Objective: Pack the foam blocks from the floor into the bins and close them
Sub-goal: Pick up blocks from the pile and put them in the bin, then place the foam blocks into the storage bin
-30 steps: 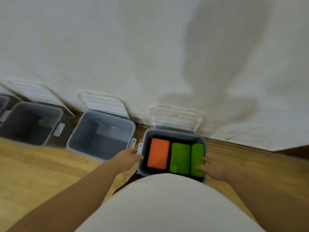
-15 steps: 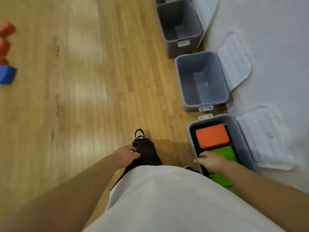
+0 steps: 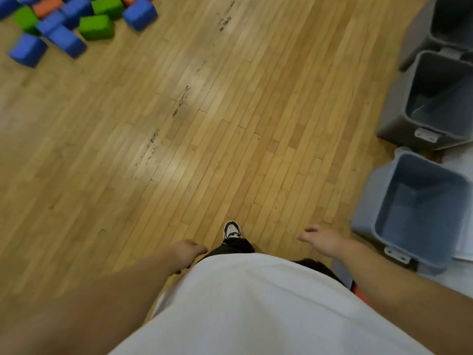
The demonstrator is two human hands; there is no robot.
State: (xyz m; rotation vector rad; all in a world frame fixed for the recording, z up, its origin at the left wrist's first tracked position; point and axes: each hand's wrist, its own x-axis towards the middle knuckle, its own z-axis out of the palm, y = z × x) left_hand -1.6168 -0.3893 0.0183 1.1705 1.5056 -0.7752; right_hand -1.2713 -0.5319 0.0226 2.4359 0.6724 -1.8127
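Note:
A heap of blue, green and orange foam blocks (image 3: 76, 21) lies on the wooden floor at the far top left. Along the right edge stand open grey bins: a light one (image 3: 368, 206) nearest me with nothing visible inside, and a darker one (image 3: 409, 108) beyond it. A sliver of an orange block (image 3: 358, 294) shows beside my right forearm. My left hand (image 3: 188, 252) hangs by my hip, fingers loosely curled, holding nothing. My right hand (image 3: 322, 239) hovers over the floor left of the light bin, fingers relaxed and empty.
A third dark bin (image 3: 419, 34) sits at the top right corner. My shoe (image 3: 232, 229) points forward on the floor between my hands. Wide bare wooden floor (image 3: 204, 124) stretches between me and the blocks. A white lid edge (image 3: 463, 249) lies right of the light bin.
The view has swung left, away from the wall and the filled bin. My right hand has left the green block and the bin. The block heap has come into view.

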